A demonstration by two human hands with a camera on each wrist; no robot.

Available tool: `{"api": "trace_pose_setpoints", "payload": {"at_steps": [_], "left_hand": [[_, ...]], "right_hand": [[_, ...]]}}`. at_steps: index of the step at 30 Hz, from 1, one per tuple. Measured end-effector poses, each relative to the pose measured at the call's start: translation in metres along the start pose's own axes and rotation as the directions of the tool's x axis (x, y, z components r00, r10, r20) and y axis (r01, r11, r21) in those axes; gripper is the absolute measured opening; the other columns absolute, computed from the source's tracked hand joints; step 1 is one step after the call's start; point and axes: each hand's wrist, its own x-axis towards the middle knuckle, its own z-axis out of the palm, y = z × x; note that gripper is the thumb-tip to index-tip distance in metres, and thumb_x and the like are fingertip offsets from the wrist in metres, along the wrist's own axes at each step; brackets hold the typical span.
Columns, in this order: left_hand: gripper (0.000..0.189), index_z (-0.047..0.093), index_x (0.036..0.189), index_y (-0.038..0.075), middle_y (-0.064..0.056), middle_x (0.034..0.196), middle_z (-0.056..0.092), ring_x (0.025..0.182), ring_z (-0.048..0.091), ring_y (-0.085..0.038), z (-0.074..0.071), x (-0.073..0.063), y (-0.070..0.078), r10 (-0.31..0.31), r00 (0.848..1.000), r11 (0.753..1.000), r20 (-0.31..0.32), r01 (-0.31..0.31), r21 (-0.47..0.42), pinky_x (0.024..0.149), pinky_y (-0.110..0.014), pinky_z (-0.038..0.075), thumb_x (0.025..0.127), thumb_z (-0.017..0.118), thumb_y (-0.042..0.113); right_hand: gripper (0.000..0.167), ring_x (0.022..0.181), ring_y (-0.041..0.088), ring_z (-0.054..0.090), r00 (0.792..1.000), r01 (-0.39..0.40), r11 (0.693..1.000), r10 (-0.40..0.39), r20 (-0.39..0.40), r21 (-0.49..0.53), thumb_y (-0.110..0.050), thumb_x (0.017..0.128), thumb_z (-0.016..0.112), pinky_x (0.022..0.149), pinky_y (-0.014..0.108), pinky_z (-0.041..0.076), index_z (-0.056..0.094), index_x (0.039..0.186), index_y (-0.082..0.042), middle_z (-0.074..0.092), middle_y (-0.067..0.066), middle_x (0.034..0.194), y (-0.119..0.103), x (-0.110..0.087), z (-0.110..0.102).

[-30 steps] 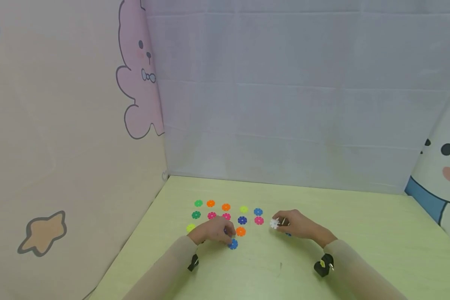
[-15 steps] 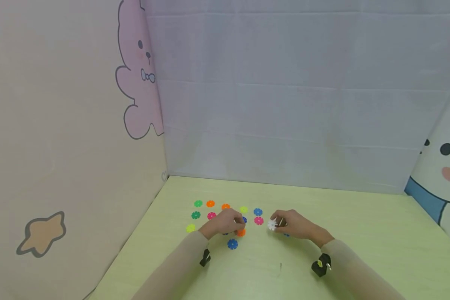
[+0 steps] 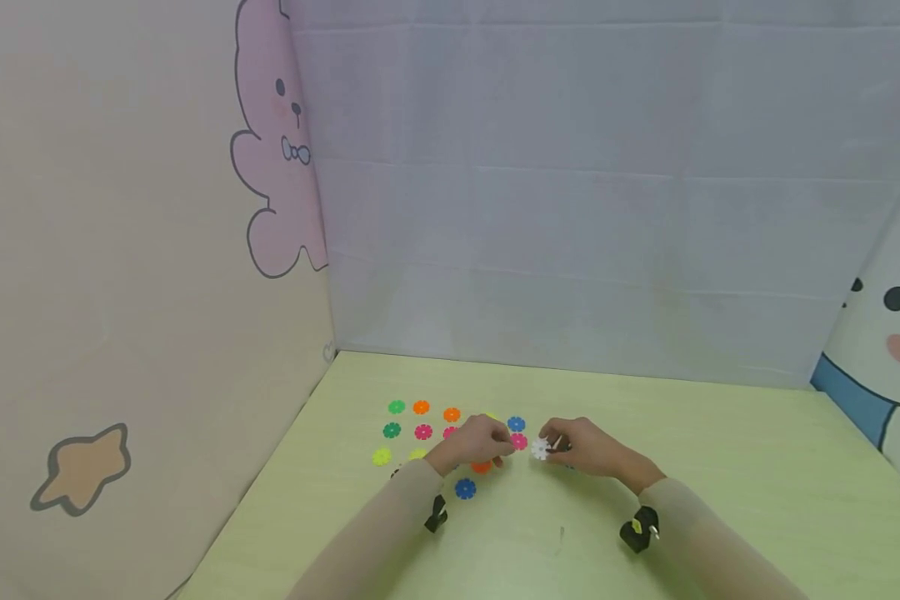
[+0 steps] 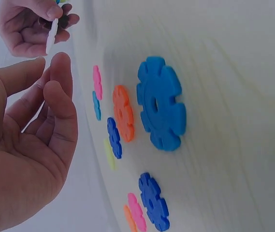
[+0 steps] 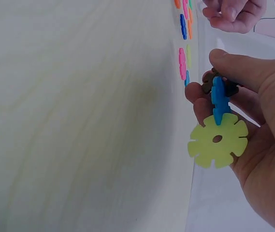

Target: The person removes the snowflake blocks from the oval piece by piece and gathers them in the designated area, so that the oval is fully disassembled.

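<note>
My right hand (image 3: 596, 450) holds several notched plastic snowflake discs joined together. In the head view the white disc (image 3: 537, 450) faces the left hand. Close to the right wrist camera, a yellow-green disc (image 5: 205, 147) hangs from a blue disc (image 5: 218, 99), with a dark brown disc (image 5: 232, 89) by the fingers. My left hand (image 3: 474, 442), its fingers loosely bent, hovers over the laid-out discs. Nothing shows between its thumb and fingertips. A pink disc (image 3: 520, 442) lies just past those fingertips; an orange disc (image 3: 482, 468) sits partly hidden below that hand.
Rows of flat discs lie on the pale table (image 3: 720, 483), including a green disc (image 3: 392, 430), a yellow disc (image 3: 382, 457) and a blue disc (image 3: 465, 489) nearest me. A white curtain (image 3: 570, 208) backs the table; a printed cloth (image 3: 157, 250) stands at left.
My left hand has moved right and away from the near blue disc, towards the right hand, uncovering discs behind it. The right hand, still holding the joined discs, has shifted slightly left.
</note>
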Motion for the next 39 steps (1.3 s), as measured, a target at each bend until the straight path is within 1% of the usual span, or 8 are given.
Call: {"api": "trace_pose_setpoints", "payload": {"at_steps": [6,11,16,18,23,28,33,39], "left_hand": [[0.019,0.07,0.093,0.006,-0.001,0.079,0.066,0.065,0.063,-0.012,0.012,0.007,0.005,-0.024,1.0,0.997,-0.008,0.023,-0.073,0.062,-0.024,0.049,0.093,0.061,0.023],[0.021,0.069,0.094,0.002,-0.002,0.078,0.066,0.063,0.063,-0.014,0.019,0.01,0.008,0.001,1.0,0.991,-0.001,-0.001,-0.133,0.06,-0.026,0.051,0.094,0.059,0.02],[0.016,0.068,0.091,0.004,-0.003,0.078,0.066,0.063,0.063,-0.015,0.025,0.013,0.008,0.002,1.0,0.985,-0.014,-0.004,-0.174,0.058,-0.028,0.05,0.094,0.06,0.017],[0.015,0.067,0.089,0.004,-0.003,0.077,0.065,0.063,0.063,-0.015,0.027,0.014,0.006,0.0,1.0,0.979,-0.024,-0.005,-0.204,0.057,-0.027,0.05,0.093,0.06,0.016],[0.014,0.067,0.087,0.003,-0.003,0.076,0.066,0.064,0.063,-0.014,0.029,0.015,0.003,0.005,0.999,0.961,-0.045,-0.017,-0.278,0.058,-0.026,0.05,0.093,0.061,0.014],[0.014,0.066,0.084,0.002,-0.003,0.074,0.065,0.063,0.063,-0.014,0.027,0.013,0.005,0.001,0.997,0.948,-0.072,-0.024,-0.317,0.059,-0.025,0.05,0.092,0.061,0.012],[0.012,0.065,0.085,0.002,-0.002,0.074,0.065,0.062,0.062,-0.012,0.025,0.011,0.009,-0.018,0.996,0.947,-0.088,-0.011,-0.321,0.059,-0.025,0.05,0.092,0.06,0.011],[0.011,0.066,0.091,0.002,-0.001,0.076,0.066,0.064,0.062,-0.011,0.025,0.012,0.007,-0.066,0.992,0.945,-0.103,0.029,-0.327,0.061,-0.024,0.05,0.092,0.06,0.012]], "right_hand": [[0.027,0.083,0.013,0.063,1.0,0.022,1.0,-0.022,-0.002,0.016,-0.018,0.086,0.07,0.067,0.025,0.051,0.059,0.109,-0.009,0.065,-0.005,0.092,0.0,0.001,0.0],[0.027,0.084,0.017,0.064,0.999,0.053,0.998,-0.053,-0.004,0.026,-0.016,0.086,0.07,0.068,0.026,0.051,0.059,0.109,-0.007,0.065,-0.002,0.093,-0.002,0.002,0.0],[0.026,0.083,0.016,0.064,0.997,0.077,0.997,-0.077,-0.016,0.012,-0.014,0.086,0.07,0.069,0.026,0.052,0.059,0.109,-0.008,0.065,-0.002,0.093,-0.003,0.001,0.001],[0.026,0.083,0.015,0.064,0.996,0.083,0.997,-0.083,-0.022,0.004,-0.013,0.086,0.07,0.069,0.026,0.052,0.059,0.109,-0.008,0.065,-0.002,0.093,-0.004,0.0,0.001],[0.025,0.084,0.016,0.064,0.996,0.089,0.996,-0.088,-0.033,0.009,-0.013,0.086,0.07,0.069,0.028,0.052,0.059,0.107,-0.007,0.065,-0.003,0.092,-0.004,-0.001,0.001],[0.023,0.085,0.017,0.064,0.994,0.094,0.996,-0.094,-0.052,-0.003,-0.011,0.086,0.069,0.072,0.035,0.052,0.059,0.106,-0.007,0.065,-0.003,0.092,-0.001,-0.001,0.0],[0.022,0.085,0.018,0.063,0.992,0.108,0.994,-0.107,-0.06,0.01,-0.009,0.084,0.07,0.073,0.038,0.052,0.061,0.104,-0.006,0.065,-0.002,0.094,0.001,-0.002,-0.002],[0.023,0.088,0.017,0.061,0.992,0.102,0.993,-0.106,-0.071,-0.058,-0.008,0.081,0.073,0.076,0.038,0.05,0.064,0.102,-0.011,0.066,-0.003,0.099,0.005,-0.005,-0.003]]}}
